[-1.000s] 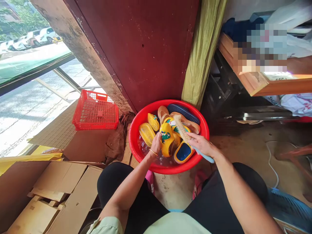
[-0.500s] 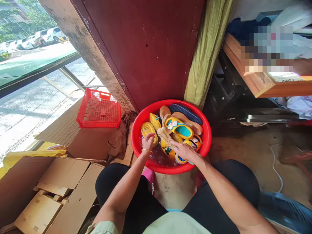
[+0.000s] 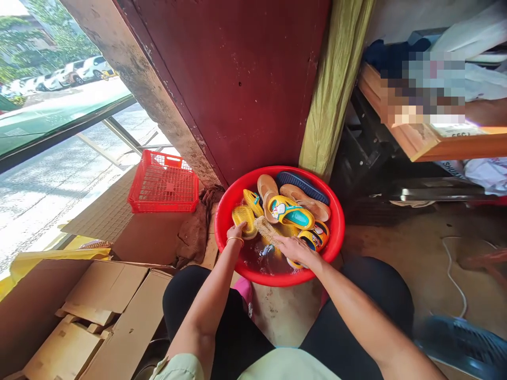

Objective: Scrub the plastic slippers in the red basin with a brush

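Observation:
A red plastic basin (image 3: 339, 227) between my knees holds water and a pile of slippers. My left hand (image 3: 236, 231) grips the near end of a yellow slipper (image 3: 244, 219) at the basin's left side, its textured sole facing up. In my right hand (image 3: 296, 250) is a scrub brush (image 3: 264, 228) with pale bristles, held over the middle of the basin. Just beyond the brush lies a yellow slipper with a teal insole (image 3: 300, 217). Behind it are tan slippers (image 3: 268, 191) and a dark blue slipper (image 3: 303, 187). Some slippers are partly under water.
A red plastic crate (image 3: 163, 184) stands on cardboard at the left, with a brown cloth (image 3: 194, 232) beside it. An open cardboard box (image 3: 122, 322) is at lower left. A maroon door (image 3: 237, 79) rises behind the basin. At lower right is a fan (image 3: 463, 343).
My left hand has moved slightly left and down and closed on the yellow slipper. The yellow slipper under the brush has sunk or shifted in the water. The view has tilted slightly.

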Demonstrator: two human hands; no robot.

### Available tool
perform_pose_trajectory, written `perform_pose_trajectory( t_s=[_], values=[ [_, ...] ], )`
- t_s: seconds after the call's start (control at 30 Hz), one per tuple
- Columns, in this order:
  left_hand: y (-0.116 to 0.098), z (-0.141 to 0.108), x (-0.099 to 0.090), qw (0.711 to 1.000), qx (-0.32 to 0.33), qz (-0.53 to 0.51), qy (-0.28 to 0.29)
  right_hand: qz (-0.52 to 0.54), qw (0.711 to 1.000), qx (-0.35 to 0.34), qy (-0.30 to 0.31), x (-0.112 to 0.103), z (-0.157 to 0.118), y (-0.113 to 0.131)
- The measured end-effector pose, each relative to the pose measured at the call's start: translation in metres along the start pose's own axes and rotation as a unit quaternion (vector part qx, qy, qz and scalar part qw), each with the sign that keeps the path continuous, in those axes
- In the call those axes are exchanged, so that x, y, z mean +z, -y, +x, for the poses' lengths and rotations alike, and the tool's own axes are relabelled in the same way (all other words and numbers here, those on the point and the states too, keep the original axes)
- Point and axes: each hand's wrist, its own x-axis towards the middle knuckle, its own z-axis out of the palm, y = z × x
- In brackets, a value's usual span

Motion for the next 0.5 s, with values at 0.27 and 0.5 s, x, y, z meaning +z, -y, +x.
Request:
perform_pose_trajectory(
  t_s=[0.27,0.5],
  values=[
    [0.003,-0.026,0.011,0.992,0.108,0.031,-0.050,-0.008,0.996,-0.068,-0.053,-0.015,-0.016,0.021],
    [0.001,-0.066,0.031,0.952,0.263,0.151,0.052,-0.051,0.989,0.063,-0.124,-0.043,0.000,0.008]
  ],
)
